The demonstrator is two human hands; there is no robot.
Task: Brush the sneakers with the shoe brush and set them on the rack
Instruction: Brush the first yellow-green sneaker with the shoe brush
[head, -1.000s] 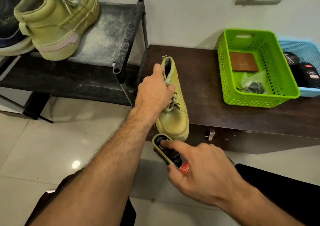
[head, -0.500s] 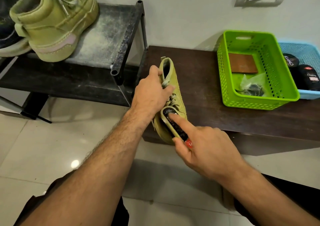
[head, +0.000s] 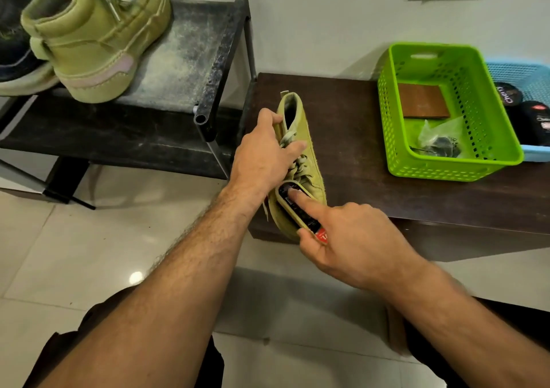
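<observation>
A single head-worn camera looks forward and steeply down, close over both forearms, with the shoe rack [head: 190,60] far left and the dark bench [head: 372,161] right.

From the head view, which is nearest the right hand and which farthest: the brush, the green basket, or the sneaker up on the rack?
1. Brush: held in the right hand, against the near sneaker.
2. Green basket: to the right, on the dark bench.
3. Rack sneaker: far upper left.

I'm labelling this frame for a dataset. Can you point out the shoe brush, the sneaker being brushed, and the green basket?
shoe brush [head: 297,209]: head view, on its dark back.
sneaker being brushed [head: 303,137]: head view, on its upper beside the laces.
green basket [head: 446,171]: head view, on its near wall.
</observation>
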